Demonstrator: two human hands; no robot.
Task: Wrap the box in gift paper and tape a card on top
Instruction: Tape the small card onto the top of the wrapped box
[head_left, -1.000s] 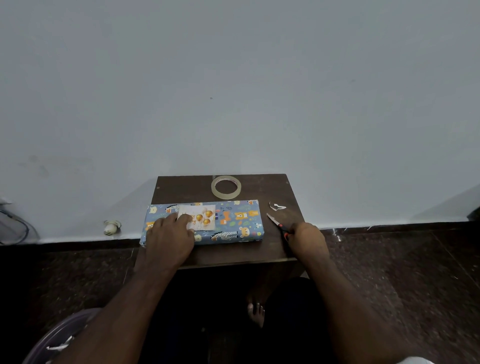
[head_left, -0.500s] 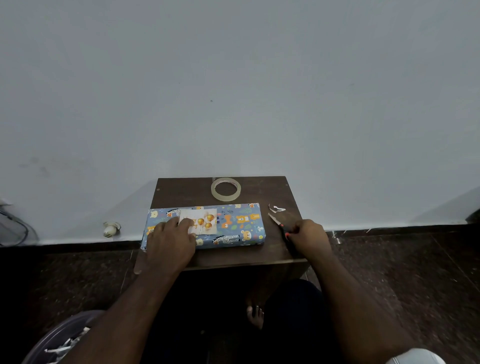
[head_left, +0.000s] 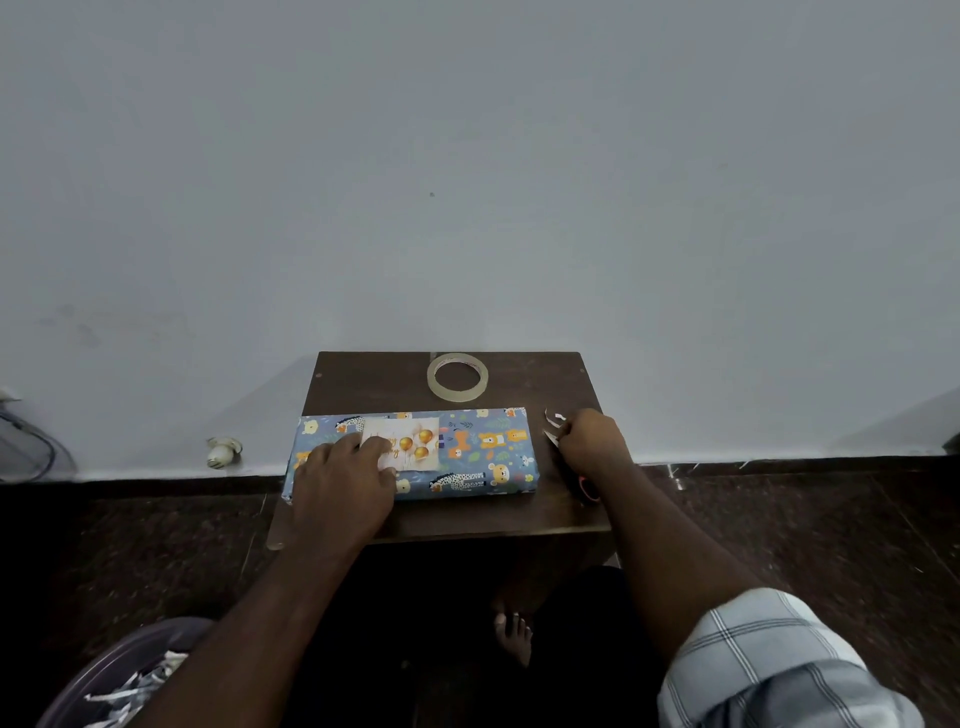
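Observation:
The box (head_left: 483, 457), wrapped in blue animal-print paper, lies across the small dark wooden table (head_left: 519, 519). A white card with gold balloons (head_left: 415, 441) sits on its left half. My left hand (head_left: 340, 488) rests on the box's left end, with its fingers pressing the card's left edge. My right hand (head_left: 592, 439) is on the table right of the box, fingers curled beside a white paper scrap (head_left: 554, 417). Whether they pinch the scrap is unclear. The scissors (head_left: 587, 487) lie under that hand, with a red handle showing by the wrist. The clear tape roll (head_left: 457, 376) lies behind the box.
The table stands against a plain wall. A round bin with paper scraps (head_left: 119, 686) is on the floor at lower left. A small white object (head_left: 223, 451) and cables (head_left: 31, 447) lie by the wall on the left. My bare foot (head_left: 511, 631) shows under the table.
My right hand slid forward off the scissors' handle toward the paper scrap, while the scissors stayed on the table. My left hand kept pressing the card.

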